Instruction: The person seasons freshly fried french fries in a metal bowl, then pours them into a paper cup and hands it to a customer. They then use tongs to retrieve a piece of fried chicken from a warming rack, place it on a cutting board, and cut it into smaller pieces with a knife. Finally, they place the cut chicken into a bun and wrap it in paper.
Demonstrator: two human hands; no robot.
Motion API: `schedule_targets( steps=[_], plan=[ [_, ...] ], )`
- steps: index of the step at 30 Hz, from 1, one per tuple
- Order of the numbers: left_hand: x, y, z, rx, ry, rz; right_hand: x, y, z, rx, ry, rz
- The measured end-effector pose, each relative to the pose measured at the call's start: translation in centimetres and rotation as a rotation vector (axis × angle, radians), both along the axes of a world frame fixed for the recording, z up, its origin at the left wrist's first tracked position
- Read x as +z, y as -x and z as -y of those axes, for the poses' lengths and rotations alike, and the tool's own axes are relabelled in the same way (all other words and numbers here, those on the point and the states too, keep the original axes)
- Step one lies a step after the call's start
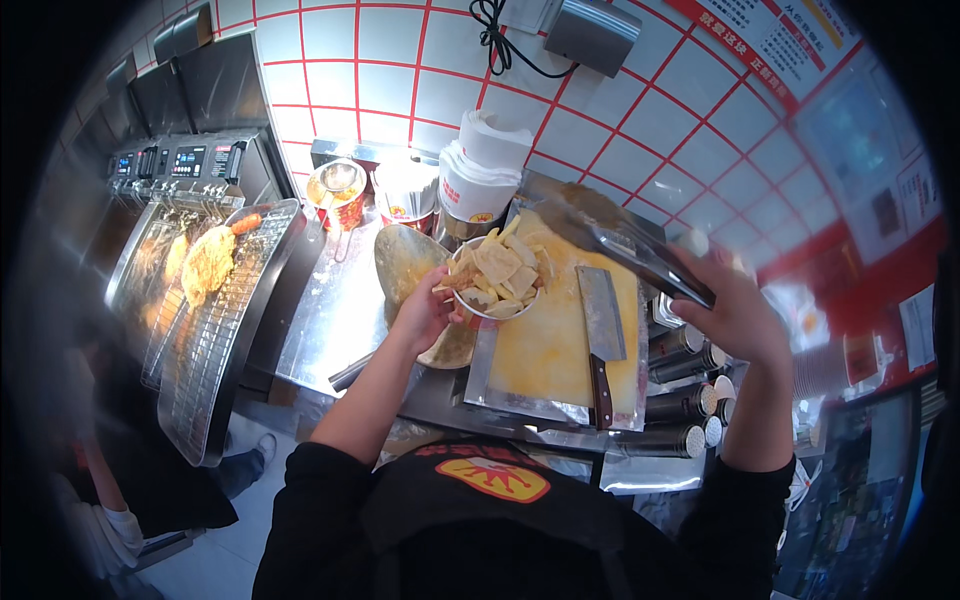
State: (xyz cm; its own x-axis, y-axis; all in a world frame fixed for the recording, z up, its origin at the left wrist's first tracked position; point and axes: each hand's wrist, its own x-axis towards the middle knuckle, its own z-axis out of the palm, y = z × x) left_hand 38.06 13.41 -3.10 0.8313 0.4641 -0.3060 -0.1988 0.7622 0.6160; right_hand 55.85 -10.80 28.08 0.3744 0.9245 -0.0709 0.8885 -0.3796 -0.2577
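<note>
My left hand [429,313] grips the near-left side of a round paper bucket [489,321]. Fried food [501,270], with flat pale pieces and fries, is heaped above the bucket's rim. Beneath and left of that hand lies a large metal scoop [407,259] with a tubular handle. Metal tongs [637,251], blurred, are held in my right hand [739,307] over the far right corner of a yellowed cutting board [532,367]. What the tong tips hold, if anything, is too blurred to tell. A cleaver [602,315] with a wooden handle rests on the board.
At left, a wire rack tray [217,330] carries a fried cutlet [208,259] beside the fryers [187,161]. Stacked paper buckets [480,176] and a seasoning tub with a strainer [337,187] line the wall. Several shaker canisters [675,405] lie right. Another person's arm [105,476] shows lower left.
</note>
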Motion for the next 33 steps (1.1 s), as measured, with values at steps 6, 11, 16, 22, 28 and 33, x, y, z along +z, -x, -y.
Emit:
schedule_targets(
  steps=[6,11,16,22,28,33],
  plan=[
    [-0.2,1.0,0.8,-0.03,-0.105,0.156,-6.9,-3.1,1.5,-0.345,0.087,-0.183],
    [0.8,1.4,1.6,-0.056,-0.156,0.047,-8.9,-1.3,6.5,-0.367,-0.067,-0.55],
    [1.1,1.0,2.2,-0.069,-0.162,-0.025,-11.1,0.8,7.2,-0.242,-0.114,-0.399],
    [0.2,0.7,2.4,-0.022,-0.147,-0.009,-11.6,0.8,7.4,-0.251,-0.277,-0.263],
    [-0.4,0.4,2.9,0.002,-0.166,0.09,-10.0,2.4,5.9,-0.171,-0.413,0.12],
    [0.6,0.3,3.7,0.008,-0.233,0.104,-8.6,4.8,3.4,0.097,-0.113,0.351]
  ],
)
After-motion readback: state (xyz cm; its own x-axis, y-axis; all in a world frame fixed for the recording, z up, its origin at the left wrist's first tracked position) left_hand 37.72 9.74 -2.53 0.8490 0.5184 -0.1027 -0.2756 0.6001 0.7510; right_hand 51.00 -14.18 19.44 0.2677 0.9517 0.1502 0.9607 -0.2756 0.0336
